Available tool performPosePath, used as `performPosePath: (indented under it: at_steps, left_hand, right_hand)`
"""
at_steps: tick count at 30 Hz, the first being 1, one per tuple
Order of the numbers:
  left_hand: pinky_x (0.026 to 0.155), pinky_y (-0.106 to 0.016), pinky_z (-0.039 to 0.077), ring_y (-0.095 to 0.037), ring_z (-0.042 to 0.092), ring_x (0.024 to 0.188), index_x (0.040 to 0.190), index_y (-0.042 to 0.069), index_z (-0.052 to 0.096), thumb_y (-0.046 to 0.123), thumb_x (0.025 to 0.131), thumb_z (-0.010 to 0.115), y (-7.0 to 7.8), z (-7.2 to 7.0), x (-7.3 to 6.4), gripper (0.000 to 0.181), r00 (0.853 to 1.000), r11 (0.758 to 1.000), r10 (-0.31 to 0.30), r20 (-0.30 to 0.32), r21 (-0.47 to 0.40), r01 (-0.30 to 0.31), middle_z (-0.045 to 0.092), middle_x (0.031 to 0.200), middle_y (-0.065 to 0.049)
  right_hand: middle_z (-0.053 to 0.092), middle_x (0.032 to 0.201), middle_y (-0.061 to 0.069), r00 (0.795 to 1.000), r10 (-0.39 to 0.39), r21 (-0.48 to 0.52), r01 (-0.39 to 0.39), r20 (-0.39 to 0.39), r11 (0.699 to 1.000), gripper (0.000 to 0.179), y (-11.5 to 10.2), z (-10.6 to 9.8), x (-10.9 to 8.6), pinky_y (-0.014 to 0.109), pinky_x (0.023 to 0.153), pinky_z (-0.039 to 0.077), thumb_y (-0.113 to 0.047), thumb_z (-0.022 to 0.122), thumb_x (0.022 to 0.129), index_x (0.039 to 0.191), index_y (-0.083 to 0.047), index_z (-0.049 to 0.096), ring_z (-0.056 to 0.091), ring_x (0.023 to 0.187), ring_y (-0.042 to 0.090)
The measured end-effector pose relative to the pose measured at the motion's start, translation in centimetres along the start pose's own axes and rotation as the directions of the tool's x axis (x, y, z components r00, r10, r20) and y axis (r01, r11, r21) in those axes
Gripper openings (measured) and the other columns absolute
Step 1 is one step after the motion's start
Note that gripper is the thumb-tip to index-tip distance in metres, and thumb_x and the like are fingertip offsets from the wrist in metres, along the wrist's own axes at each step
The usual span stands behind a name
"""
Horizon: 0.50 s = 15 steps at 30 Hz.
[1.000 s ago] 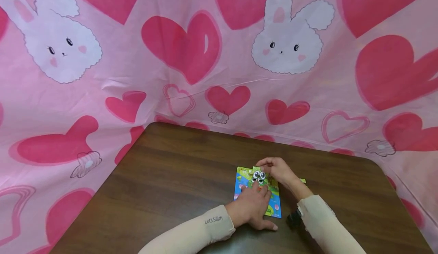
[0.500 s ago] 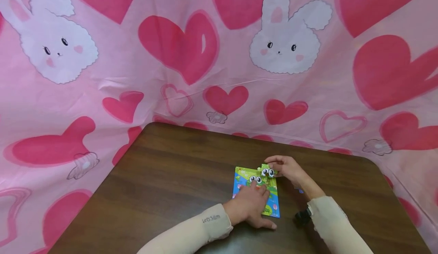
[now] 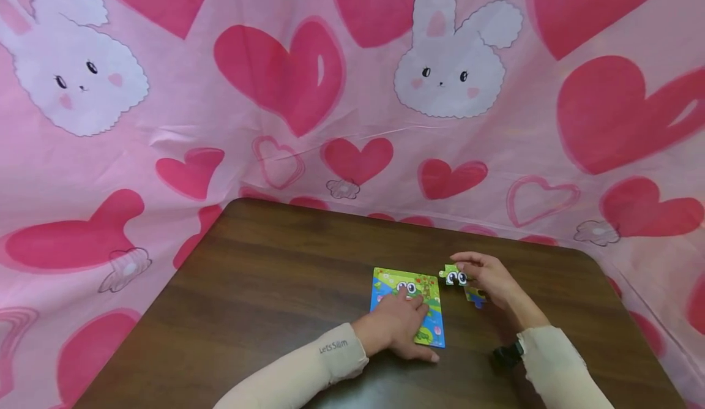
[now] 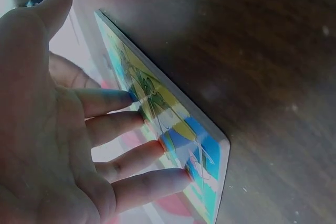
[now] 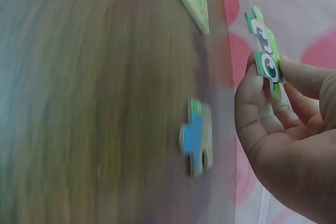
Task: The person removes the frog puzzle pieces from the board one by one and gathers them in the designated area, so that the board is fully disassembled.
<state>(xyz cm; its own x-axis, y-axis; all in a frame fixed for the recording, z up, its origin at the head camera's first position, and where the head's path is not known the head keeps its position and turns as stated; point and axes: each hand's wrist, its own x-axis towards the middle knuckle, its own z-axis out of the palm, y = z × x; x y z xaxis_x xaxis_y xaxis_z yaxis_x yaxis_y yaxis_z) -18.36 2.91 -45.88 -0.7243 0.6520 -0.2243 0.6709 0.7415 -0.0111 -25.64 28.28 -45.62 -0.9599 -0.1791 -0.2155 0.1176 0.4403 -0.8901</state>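
Observation:
A colourful frog puzzle board [image 3: 435, 317] lies flat on the brown table. My left hand [image 3: 398, 323] rests on it with fingers spread; in the left wrist view the fingertips [image 4: 178, 178] touch its glossy face. To the board's right, my right hand [image 3: 490, 277] pinches a green jigsaw piece [image 5: 265, 51] with two frog eyes printed on it, between thumb and fingers. That piece is held up off the table. Beneath the right hand, a second jigsaw piece [image 3: 475, 297], blue and green, lies on the table; the right wrist view shows its blue knob.
The wooden table [image 3: 264, 286] has rounded far corners. Behind it and along its sides hangs a pink cloth [image 3: 308, 84] printed with hearts and rabbits. A black band [image 3: 508, 355] sits on the right wrist by the sleeve.
My right hand has moved right, carrying the eye piece from over the board's top to beside it. The loose blue-green piece has come into fuller view. The left hand stays on the board.

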Motion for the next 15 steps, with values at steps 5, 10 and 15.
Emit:
performPosePath:
  at_steps: [5, 10, 15]
  left_hand:
    - [0.105, -0.038, 0.047, -0.029, 0.039, 0.147, 0.153, 0.028, 0.044, 0.091, 0.079, 0.044, -0.2, 0.2, -0.3, 0.097, 1.000, 1.000, 0.005, -0.001, 0.013, -0.005, 0.042, 0.159, 0.009]
    - [0.099, -0.037, 0.050, -0.029, 0.042, 0.145, 0.152, 0.027, 0.045, 0.091, 0.079, 0.044, -0.3, 0.2, -0.5, 0.097, 1.000, 0.999, 0.020, -0.016, 0.047, -0.019, 0.043, 0.158, 0.008]
    - [0.104, -0.038, 0.048, -0.031, 0.040, 0.147, 0.152, 0.025, 0.045, 0.091, 0.079, 0.045, -0.5, 0.2, -0.9, 0.098, 1.000, 0.999, 0.012, 0.003, 0.044, -0.012, 0.042, 0.159, 0.008]
  right_hand:
    - [0.054, 0.144, 0.023, 1.000, 0.016, 0.007, -0.015, -0.024, 1.000, 0.048, 1.2, -1.2, -1.0, 0.033, 0.088, 0.056, -0.030, 0.055, 0.105, 0.141, 0.001, 0.053, 0.060, 0.103, 0.006]
    - [0.054, 0.144, 0.018, 0.998, 0.034, 0.014, -0.034, -0.052, 0.999, 0.048, 2.8, -2.6, -2.3, 0.032, 0.090, 0.055, -0.030, 0.051, 0.107, 0.142, 0.002, 0.052, 0.058, 0.104, 0.001]
    - [0.062, 0.127, -0.006, 0.995, 0.044, 0.051, -0.040, -0.086, 0.998, 0.047, 4.3, -3.5, -3.2, 0.028, 0.084, 0.055, -0.029, 0.054, 0.106, 0.140, 0.003, 0.053, 0.057, 0.100, -0.003]
